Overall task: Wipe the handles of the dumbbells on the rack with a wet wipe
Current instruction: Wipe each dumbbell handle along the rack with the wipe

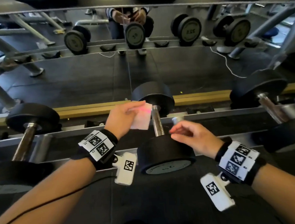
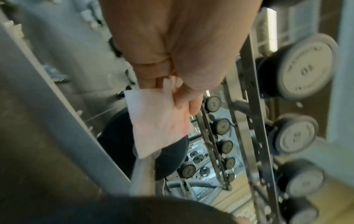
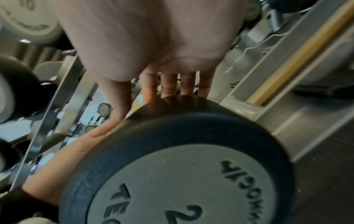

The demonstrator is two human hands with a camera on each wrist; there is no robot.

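Note:
A black dumbbell lies on the rack straight ahead, its chrome handle (image 1: 157, 121) running away from me between two black heads. My left hand (image 1: 126, 115) pinches a white wet wipe (image 1: 142, 118) (image 2: 155, 121) just left of the handle, the sheet hanging beside the bar. My right hand (image 1: 185, 133) hovers over the near head (image 1: 165, 155) (image 3: 182, 166), fingers loosely bent and holding nothing. In the right wrist view the fingers (image 3: 168, 86) reach past the head's top edge.
Two more dumbbells sit on the same rack, one at the left (image 1: 28, 132) and one at the right (image 1: 268, 99). A mirror (image 1: 91, 77) behind the rack reflects more dumbbells and a crouching person. A grey rack rail (image 1: 228, 113) crosses under the handles.

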